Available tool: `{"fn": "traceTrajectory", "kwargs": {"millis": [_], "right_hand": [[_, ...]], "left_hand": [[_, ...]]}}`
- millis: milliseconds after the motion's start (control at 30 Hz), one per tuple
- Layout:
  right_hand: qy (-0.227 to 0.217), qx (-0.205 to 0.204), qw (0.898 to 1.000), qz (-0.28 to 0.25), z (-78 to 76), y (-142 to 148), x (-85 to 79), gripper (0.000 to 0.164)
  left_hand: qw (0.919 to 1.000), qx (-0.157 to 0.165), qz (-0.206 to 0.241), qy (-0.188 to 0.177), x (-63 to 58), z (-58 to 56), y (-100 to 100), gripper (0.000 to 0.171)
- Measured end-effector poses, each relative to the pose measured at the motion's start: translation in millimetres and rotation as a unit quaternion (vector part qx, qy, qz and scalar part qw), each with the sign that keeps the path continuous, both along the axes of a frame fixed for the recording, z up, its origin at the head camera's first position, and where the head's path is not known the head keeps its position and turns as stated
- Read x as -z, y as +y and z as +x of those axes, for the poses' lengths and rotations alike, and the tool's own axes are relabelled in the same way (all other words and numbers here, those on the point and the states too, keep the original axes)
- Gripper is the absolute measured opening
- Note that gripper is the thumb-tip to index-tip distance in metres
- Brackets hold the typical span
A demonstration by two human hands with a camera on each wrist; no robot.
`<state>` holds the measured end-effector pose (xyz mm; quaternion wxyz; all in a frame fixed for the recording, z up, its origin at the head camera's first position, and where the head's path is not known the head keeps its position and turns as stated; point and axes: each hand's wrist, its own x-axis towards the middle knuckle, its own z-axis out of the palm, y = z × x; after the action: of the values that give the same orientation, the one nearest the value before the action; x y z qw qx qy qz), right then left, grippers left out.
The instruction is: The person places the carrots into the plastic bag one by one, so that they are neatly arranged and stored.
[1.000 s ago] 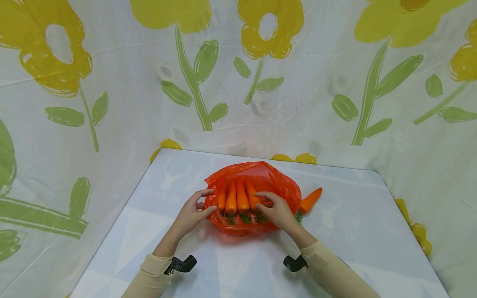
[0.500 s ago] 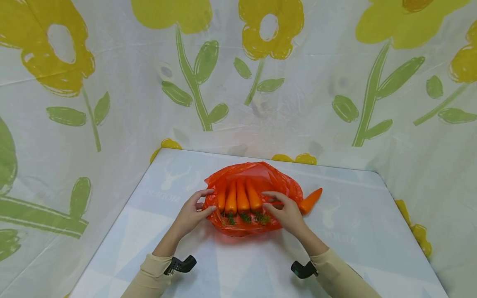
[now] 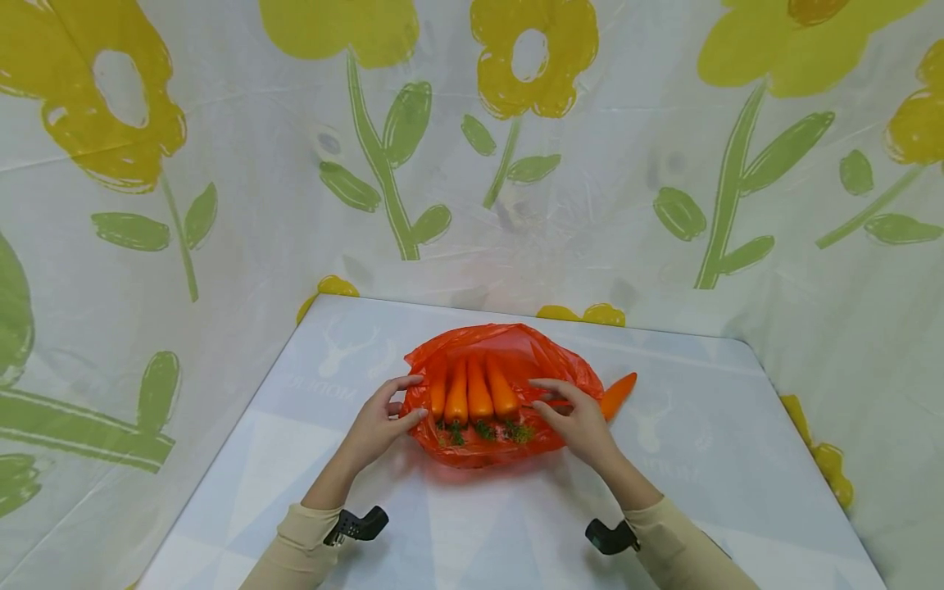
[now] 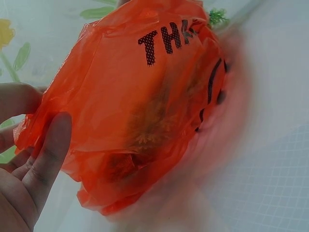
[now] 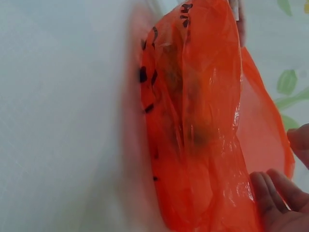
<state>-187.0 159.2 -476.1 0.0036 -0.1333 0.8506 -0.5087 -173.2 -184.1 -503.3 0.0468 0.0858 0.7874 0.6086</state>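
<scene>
A red translucent plastic bag (image 3: 479,332) lies on the table with its mouth toward me, bearing black print in the left wrist view. Several orange carrots (image 3: 479,397) with green tops lie side by side inside it. My left hand (image 3: 374,419) holds the bag's left edge, its thumb (image 4: 54,140) in front of the film. At the right side of the mouth, my right hand (image 3: 575,422) has bent fingers apart, no carrot between them; in the right wrist view its fingertips lie at the bag's rim. Another carrot (image 3: 618,395) lies outside, partly hidden by the bag.
The pale table (image 3: 708,459) has faint printed shapes and ends at a back edge behind the bag. A white curtain (image 3: 619,164) with yellow flowers surrounds it. Each wrist carries a black camera (image 3: 612,537).
My right hand has moved right, away from the carrots in the bag. The bag's right side has spread rightward and covers more of the outside carrot. My left hand stays in place.
</scene>
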Motion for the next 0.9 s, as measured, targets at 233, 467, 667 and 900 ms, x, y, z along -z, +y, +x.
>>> {"fn": "traceTrajectory", "kwargs": {"millis": [233,467,667,900], "right_hand": [[0.008,-0.006,1.0,0.001,1.8,4,-3.1,0.033],[0.01,-0.012,1.0,-0.001,3.0,9,-1.1,0.035],[0.013,0.0,1.0,-0.003,5.6,17,-2.2,0.035],[0.036,0.019,0.999,-0.001,8.0,30,-2.2,0.035]], "left_hand": [[1.0,0.001,0.005,-0.002,0.3,0.3,0,0.055],[1.0,0.004,0.007,-0.003,0.0,0.4,0,0.055],[1.0,-0.002,-0.004,-0.007,-1.5,1.0,1,0.055],[1.0,0.0,0.0,-0.003,-2.2,1.3,1,0.055]]}}
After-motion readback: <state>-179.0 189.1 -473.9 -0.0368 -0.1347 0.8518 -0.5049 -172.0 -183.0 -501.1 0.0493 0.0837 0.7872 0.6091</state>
